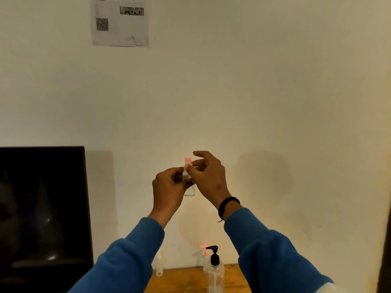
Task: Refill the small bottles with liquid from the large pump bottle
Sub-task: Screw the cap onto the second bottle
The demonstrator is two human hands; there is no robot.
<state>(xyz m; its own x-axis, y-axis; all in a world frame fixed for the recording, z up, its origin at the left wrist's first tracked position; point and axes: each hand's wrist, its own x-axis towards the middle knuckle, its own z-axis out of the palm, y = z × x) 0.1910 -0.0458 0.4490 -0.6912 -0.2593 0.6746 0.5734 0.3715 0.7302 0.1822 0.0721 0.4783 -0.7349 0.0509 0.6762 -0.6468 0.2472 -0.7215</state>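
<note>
I hold a small clear bottle (189,190) with a pink cap (187,161) up in front of the wall. My left hand (169,187) grips its body from the left. My right hand (208,174) pinches the neck just under the cap with thumb and fingers. Low on the wooden table (186,280) stands the large clear pump bottle (215,273) with a black pump head. Behind it is a second small bottle (206,261) with a pink flip cap standing open. A third small clear bottle (160,263) stands to the left near the wall.
A black monitor (42,208) fills the lower left. A printed sheet with a QR code (119,21) hangs on the cream wall. My blue sleeves cover much of the table's front.
</note>
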